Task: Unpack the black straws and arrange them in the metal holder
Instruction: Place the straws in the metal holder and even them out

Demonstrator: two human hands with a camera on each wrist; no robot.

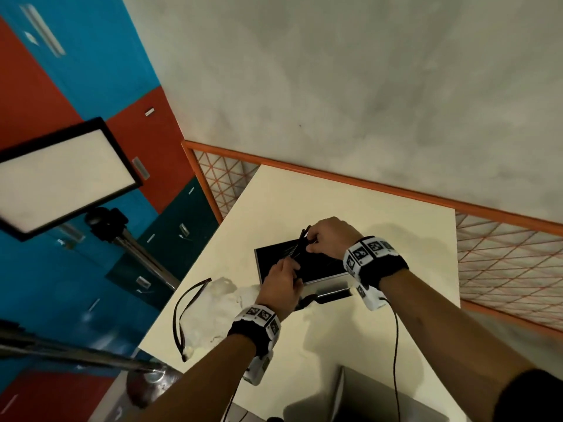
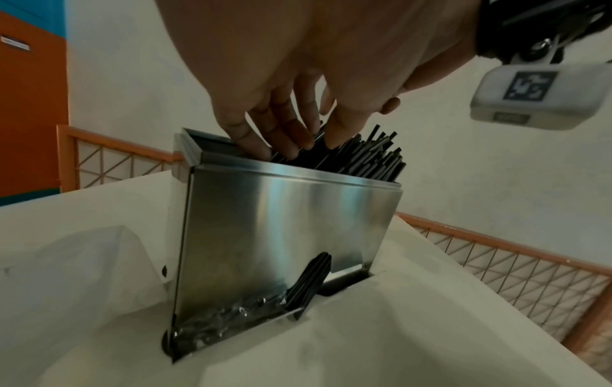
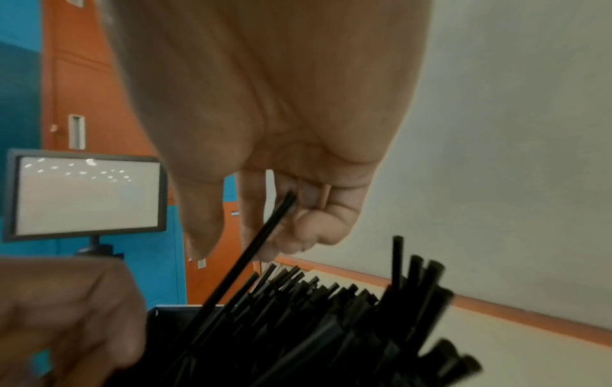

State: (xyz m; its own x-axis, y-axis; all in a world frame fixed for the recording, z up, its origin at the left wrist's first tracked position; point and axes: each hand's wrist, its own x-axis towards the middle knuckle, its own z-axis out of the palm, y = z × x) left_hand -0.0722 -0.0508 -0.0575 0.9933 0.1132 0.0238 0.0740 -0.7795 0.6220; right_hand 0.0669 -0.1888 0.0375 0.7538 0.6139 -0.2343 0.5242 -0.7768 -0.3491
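A steel straw holder [image 2: 281,230] stands on the cream table [image 1: 396,254]; from above its open top looks black [image 1: 320,269]. Several black straws [image 2: 364,157] lean inside it, and some show at its lower slot [image 2: 311,277]. My left hand [image 1: 286,278] [image 2: 298,146] reaches down into the opening, its straight fingertips touching the straw tops. My right hand [image 1: 316,242] [image 3: 238,235] hovers over the holder's far side. It pinches one slanted black straw [image 3: 251,251] between thumb and fingers, the lower end among the other straws [image 3: 331,327].
Crumpled clear wrapping [image 1: 219,296] and a thin black loop [image 1: 185,312] lie on the table to the left. A light panel on a tripod [image 1: 61,178] stands off the left edge. An orange mesh railing [image 1: 365,184] borders the table. A grey device [image 1: 380,397] sits at the near edge.
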